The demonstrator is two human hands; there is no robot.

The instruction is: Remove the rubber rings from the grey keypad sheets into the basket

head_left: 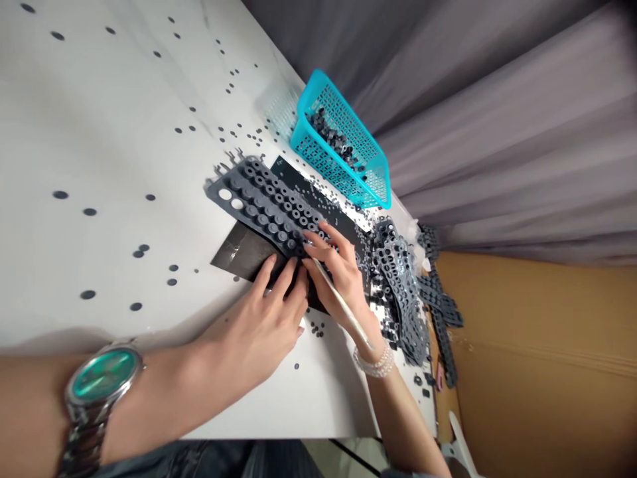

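Note:
A dark grey rubber sheet [269,199] with rows of round raised cups lies slanted over a black mat [243,249]; two holes at its far left corner show white. My left hand [271,309], wearing a watch, rests with fingers stretched out, their tips at the sheet's near edge. In my right hand [343,275] is a thin white stick-like tool [343,305], gripped like a pen, its tip down among the cups at the sheet's right part. The tip itself is hidden by the fingers.
Behind the sheet stands a turquoise basket [343,143] holding small dark rubber pieces. More perforated rubber sheets [401,285] are heaped at the right, near a cardboard box [537,332]. Small dark discs [89,212] lie scattered over the white table [119,146]. A grey curtain [472,113] hangs behind.

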